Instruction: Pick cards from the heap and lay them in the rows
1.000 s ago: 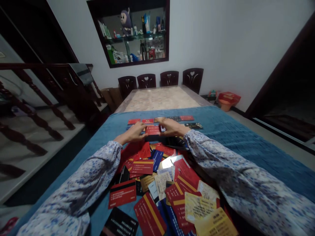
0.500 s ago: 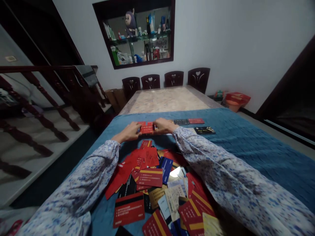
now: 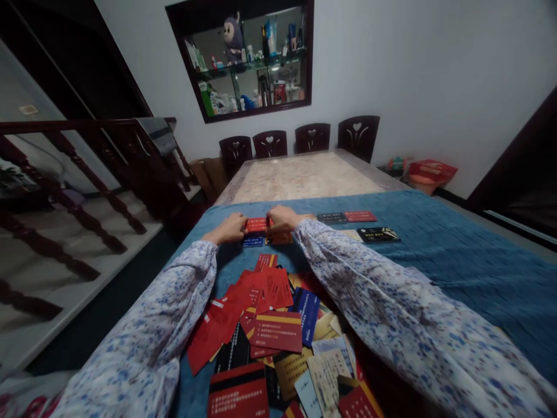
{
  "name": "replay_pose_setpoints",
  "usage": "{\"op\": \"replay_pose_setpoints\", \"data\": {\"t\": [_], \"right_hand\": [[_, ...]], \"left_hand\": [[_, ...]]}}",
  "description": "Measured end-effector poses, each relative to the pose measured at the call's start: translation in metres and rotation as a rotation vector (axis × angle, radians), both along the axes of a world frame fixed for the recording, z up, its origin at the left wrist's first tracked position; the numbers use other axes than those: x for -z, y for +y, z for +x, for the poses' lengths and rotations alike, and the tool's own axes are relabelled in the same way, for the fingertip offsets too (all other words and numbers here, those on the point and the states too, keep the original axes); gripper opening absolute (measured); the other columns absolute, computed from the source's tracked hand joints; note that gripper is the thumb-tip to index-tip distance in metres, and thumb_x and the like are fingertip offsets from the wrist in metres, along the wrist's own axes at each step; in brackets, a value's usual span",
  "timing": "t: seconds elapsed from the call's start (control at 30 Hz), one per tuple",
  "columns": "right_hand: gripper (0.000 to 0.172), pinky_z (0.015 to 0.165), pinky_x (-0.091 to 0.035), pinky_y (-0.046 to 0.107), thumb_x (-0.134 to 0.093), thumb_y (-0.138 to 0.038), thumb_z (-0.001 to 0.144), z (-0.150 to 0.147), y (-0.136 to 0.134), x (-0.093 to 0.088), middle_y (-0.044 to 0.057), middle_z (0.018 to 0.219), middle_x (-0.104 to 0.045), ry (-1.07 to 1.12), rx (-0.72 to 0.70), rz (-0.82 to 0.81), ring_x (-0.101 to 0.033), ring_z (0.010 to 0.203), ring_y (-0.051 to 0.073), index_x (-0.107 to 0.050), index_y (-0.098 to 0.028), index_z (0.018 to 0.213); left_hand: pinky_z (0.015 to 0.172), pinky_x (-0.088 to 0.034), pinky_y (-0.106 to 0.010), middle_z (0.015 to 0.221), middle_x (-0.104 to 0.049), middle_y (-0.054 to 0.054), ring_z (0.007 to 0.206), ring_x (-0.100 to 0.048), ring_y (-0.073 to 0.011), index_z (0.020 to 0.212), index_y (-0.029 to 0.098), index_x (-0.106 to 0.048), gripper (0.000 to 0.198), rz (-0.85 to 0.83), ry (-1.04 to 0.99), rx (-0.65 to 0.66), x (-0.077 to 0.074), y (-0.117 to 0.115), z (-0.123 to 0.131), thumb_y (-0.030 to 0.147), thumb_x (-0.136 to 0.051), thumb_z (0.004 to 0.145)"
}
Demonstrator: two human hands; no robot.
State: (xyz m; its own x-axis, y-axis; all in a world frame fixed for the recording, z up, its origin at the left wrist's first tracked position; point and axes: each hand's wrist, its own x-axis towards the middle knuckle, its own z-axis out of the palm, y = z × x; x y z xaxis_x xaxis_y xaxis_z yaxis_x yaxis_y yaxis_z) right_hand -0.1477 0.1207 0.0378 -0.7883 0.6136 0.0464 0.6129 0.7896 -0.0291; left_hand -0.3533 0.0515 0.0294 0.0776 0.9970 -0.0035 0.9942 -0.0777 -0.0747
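Observation:
A red card (image 3: pixel 256 224) lies between my two hands, in the far row on the blue cloth. My left hand (image 3: pixel 230 229) pinches its left end with thumb and fingers. At the other end, my right hand (image 3: pixel 282 219) has its bent fingers closed on the card's right edge. Just below the red card are a blue card (image 3: pixel 253 241) and an orange-gold card (image 3: pixel 279 238), the latter partly under my right hand. Nearer to me, between my sleeves, spreads a loose pile of cards, with a red card with a yellow stripe (image 3: pixel 278 331) and a blue card (image 3: pixel 308 313) on it.
Farther right in the rows lie a dark card (image 3: pixel 331 218), another red card (image 3: pixel 361 216) and a black card (image 3: pixel 378 234). The blue cloth (image 3: pixel 456 267) covers the near part of the table (image 3: pixel 300 177). Several dark chairs (image 3: pixel 313 138) stand behind it.
Both hands have moved slightly apart from the near row. The red card has shifted away from me into the far row, uncovering the blue and orange-gold cards. The view has tilted slightly.

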Motion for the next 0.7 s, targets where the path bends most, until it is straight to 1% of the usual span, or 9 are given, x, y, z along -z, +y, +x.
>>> {"op": "replay_pose_setpoints", "data": {"t": [0.1,0.2,0.3,0.5,0.7], "right_hand": [[0.042,0.093,-0.053,0.038,-0.070,-0.043,0.084,-0.008,0.004,0.001,0.017,0.132,-0.069,0.006,0.006,-0.001,-0.062,0.123,0.035,-0.077,-0.018,0.117],[0.046,0.099,-0.051,0.042,-0.071,-0.044,0.084,-0.017,0.008,0.001,0.019,0.137,-0.065,0.000,0.013,-0.005,-0.057,0.128,0.037,-0.075,-0.018,0.121],[0.048,0.101,-0.050,0.046,-0.071,-0.043,0.084,-0.025,0.012,0.000,0.020,0.138,-0.064,-0.007,0.012,-0.022,-0.054,0.131,0.039,-0.074,-0.016,0.123],[0.048,0.102,-0.049,0.048,-0.072,-0.042,0.083,-0.036,0.018,0.001,0.020,0.137,-0.064,-0.034,0.020,-0.051,-0.052,0.133,0.039,-0.074,-0.017,0.124],[0.046,0.104,-0.049,0.048,-0.072,-0.041,0.081,-0.042,0.025,0.007,0.019,0.135,-0.067,-0.052,0.010,-0.064,-0.054,0.131,0.038,-0.075,-0.017,0.121]], "left_hand": [[0.095,-0.051,-0.033,0.120,-0.066,-0.010,0.113,-0.061,-0.0262,0.114,0.020,-0.067,0.034,0.000,0.004,-0.019,0.002,0.007,-0.008,0.025,-0.059,0.082],[0.094,-0.051,-0.031,0.119,-0.066,-0.011,0.111,-0.062,-0.0257,0.112,0.019,-0.067,0.033,-0.009,0.016,-0.035,0.004,0.013,-0.014,0.024,-0.059,0.081],[0.094,-0.050,-0.029,0.119,-0.066,-0.011,0.109,-0.063,-0.0239,0.112,0.019,-0.067,0.031,-0.026,0.033,-0.047,0.004,0.017,-0.019,0.023,-0.058,0.082],[0.089,-0.050,-0.026,0.116,-0.067,-0.011,0.101,-0.064,-0.0213,0.111,0.018,-0.068,0.029,-0.075,0.048,-0.071,0.007,0.025,-0.025,0.022,-0.056,0.085],[0.083,-0.051,-0.027,0.105,-0.069,-0.010,0.094,-0.064,-0.0226,0.103,0.018,-0.070,0.026,-0.085,0.016,-0.041,0.014,0.032,-0.031,0.025,-0.057,0.082]]}}
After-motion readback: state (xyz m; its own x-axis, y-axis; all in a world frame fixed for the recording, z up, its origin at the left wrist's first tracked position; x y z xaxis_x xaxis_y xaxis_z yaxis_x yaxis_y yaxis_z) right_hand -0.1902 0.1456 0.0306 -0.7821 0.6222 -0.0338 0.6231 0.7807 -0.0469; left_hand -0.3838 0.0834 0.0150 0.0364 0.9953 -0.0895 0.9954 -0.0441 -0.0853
